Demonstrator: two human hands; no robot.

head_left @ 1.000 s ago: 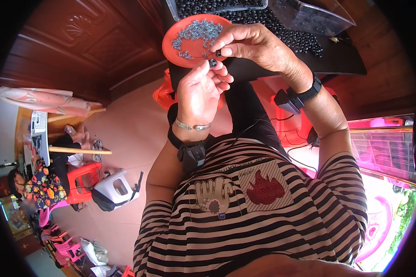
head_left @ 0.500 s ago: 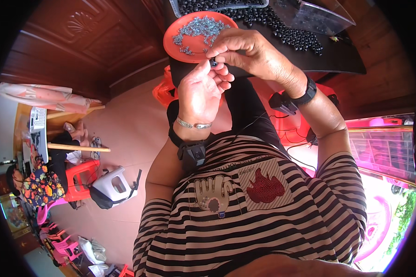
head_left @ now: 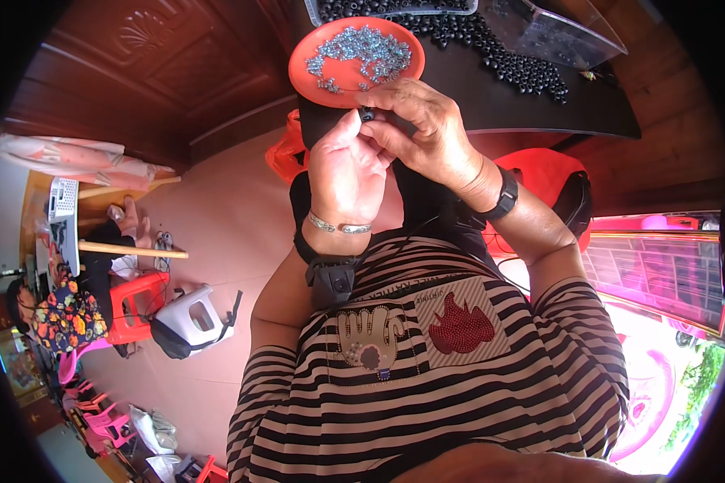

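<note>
Above the near rim of an orange-red plate point(head_left: 298, 71), my two hands meet around a small black round part point(head_left: 367, 114). My left hand point(head_left: 348, 173) is turned palm up with its fingers curled, the thumb and fingertips closed on the part. From the right, my right hand point(head_left: 427, 129) reaches over with thumb and forefinger pinched at the same part. Whether a small metal piece is also between the fingers is hidden. Many small shiny metal pieces point(head_left: 370, 50) lie on the plate.
Loose black parts point(head_left: 511, 68) spread over the dark table point(head_left: 572, 113); more fill a clear tray point(head_left: 395, 11). A tilted clear plastic box point(head_left: 556, 36) stands at the far right. At the left, a person in a flowered top point(head_left: 72, 310) is near a red stool point(head_left: 133, 302).
My right hand has moved slightly down and left, its wrist lower and its fingers now closer around the black part. The left hand stays nearly in place, fingers more covered.
</note>
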